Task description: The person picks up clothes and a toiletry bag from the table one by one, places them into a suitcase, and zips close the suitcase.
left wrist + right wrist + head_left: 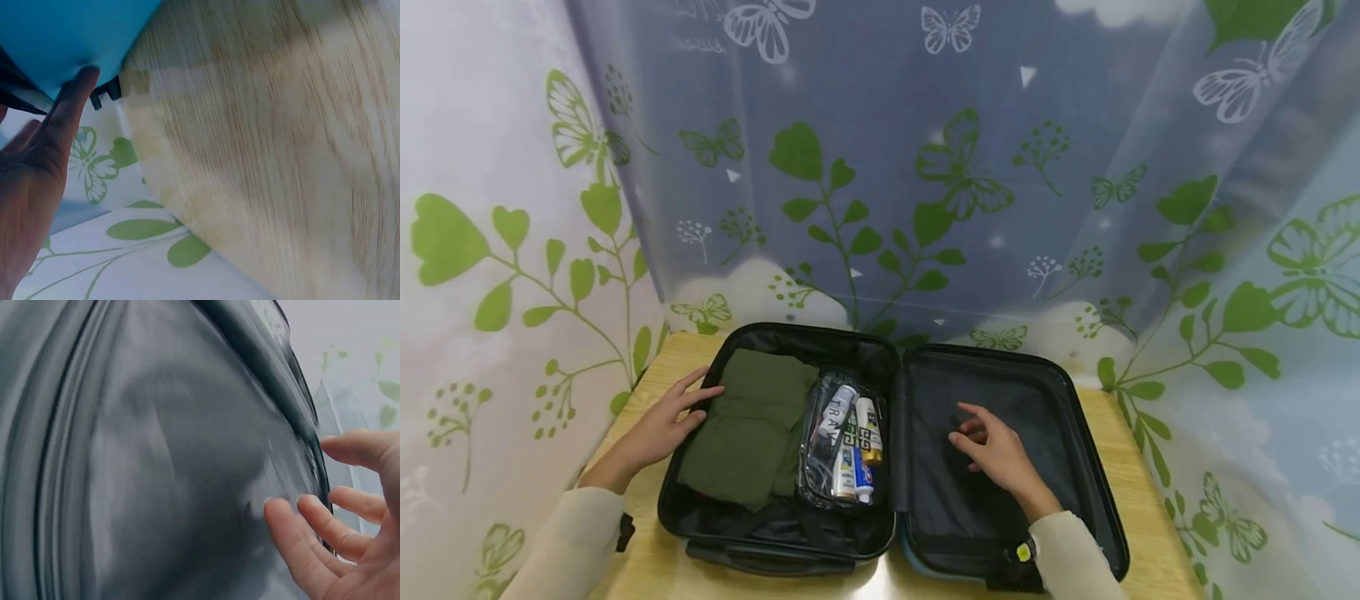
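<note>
Green clothes (745,437) touched by flat left hand (658,429); right hand (992,450) spread, empty, over suitcase (1093,467) lining. Pouch (842,446) could be knocked if clothes are shoved.

Pale wood-grain table (1138,492), smooth with a soft sheen, bears a hard-shell suitcase (1078,400) of glossy plastic, lined in dark matt fabric. Inside: matt green folded cloth (745,433) and a clear glossy plastic pouch (820,400) of shiny tubes (859,446).
</note>
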`<state>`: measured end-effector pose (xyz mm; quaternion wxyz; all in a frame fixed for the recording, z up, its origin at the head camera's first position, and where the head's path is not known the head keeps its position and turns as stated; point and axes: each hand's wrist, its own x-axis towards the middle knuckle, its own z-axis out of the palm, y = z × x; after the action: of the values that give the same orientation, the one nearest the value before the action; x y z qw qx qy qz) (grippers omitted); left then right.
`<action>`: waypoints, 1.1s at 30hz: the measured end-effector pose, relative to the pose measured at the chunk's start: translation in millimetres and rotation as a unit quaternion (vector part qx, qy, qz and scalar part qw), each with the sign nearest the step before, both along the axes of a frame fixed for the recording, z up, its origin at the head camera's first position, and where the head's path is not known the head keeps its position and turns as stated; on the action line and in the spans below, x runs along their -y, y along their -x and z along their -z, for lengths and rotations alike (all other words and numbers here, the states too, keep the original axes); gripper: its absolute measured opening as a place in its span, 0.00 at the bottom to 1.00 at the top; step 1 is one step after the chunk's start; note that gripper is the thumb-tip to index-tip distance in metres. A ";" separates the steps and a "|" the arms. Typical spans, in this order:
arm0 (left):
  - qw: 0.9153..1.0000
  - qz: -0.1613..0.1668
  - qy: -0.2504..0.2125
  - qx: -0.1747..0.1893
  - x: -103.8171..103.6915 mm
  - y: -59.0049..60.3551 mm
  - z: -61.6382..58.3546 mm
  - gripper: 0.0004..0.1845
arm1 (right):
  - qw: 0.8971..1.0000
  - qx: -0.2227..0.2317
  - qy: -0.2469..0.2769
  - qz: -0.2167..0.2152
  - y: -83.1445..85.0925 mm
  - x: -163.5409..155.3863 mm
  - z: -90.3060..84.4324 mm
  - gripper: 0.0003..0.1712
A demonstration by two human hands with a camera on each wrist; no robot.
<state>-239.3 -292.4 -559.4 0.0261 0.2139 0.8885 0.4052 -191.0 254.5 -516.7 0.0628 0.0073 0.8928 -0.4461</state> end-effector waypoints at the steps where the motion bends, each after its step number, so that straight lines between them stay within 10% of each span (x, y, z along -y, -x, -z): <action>1: 1.000 -0.005 0.002 0.001 0.0 0.4 -0.3 0.25 | 1.000 -0.002 -0.003 0.004 -1.1 -7.5 -1.7 0.37; 13: 0.999 -0.027 -0.026 0.038 -6.9 -6.3 -3.3 0.26 | 0.991 -0.053 -0.122 0.017 -26.4 -93.6 -14.0 0.31; 33: 0.998 -0.055 -0.029 0.030 -6.9 -8.8 7.7 0.26 | 0.989 -0.094 -0.084 0.074 -67.7 -170.7 23.1 0.29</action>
<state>-230.5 -285.5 -567.1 0.0244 0.1530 0.8854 0.4382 -123.3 425.2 -539.8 -0.0553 0.0371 0.9260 -0.3717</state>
